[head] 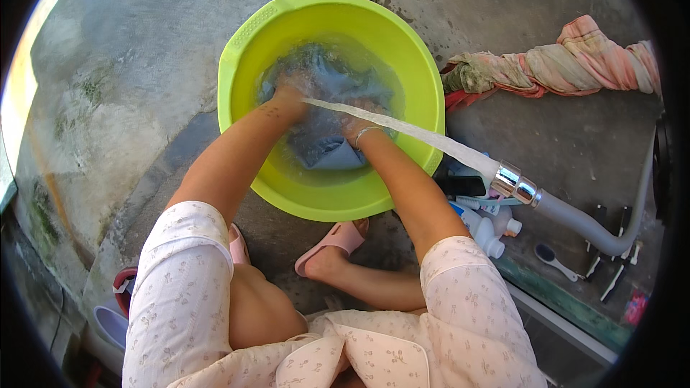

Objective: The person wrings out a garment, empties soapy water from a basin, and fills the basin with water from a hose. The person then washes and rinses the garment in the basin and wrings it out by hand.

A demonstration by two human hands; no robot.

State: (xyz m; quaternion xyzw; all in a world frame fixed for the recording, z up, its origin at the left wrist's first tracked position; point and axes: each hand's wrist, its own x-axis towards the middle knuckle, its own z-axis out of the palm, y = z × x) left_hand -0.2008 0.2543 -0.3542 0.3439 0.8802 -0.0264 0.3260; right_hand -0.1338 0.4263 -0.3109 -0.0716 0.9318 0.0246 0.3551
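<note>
Blue cloth (334,153) lies soaked in cloudy water inside a yellow-green plastic basin (418,64). My left hand (294,89) is partly under the water on the cloth's left side, its fingers blurred and hidden. Wearing a bracelet at the wrist, my right hand (358,118) reaches into the water at the cloth's right side; its fingers are hidden too. Whether either hand grips the cloth is unclear. A stream of water (431,137) runs from the metal spout of a grey flexible faucet hose (579,221) across to my left hand.
A twisted pink and beige cloth (555,67) lies right of the basin. Near its lower right are plastic bottles (480,226) and a dark phone-like object (461,186). A brush (555,261) rests on the ledge. Lower left stands a pale purple container (110,326).
</note>
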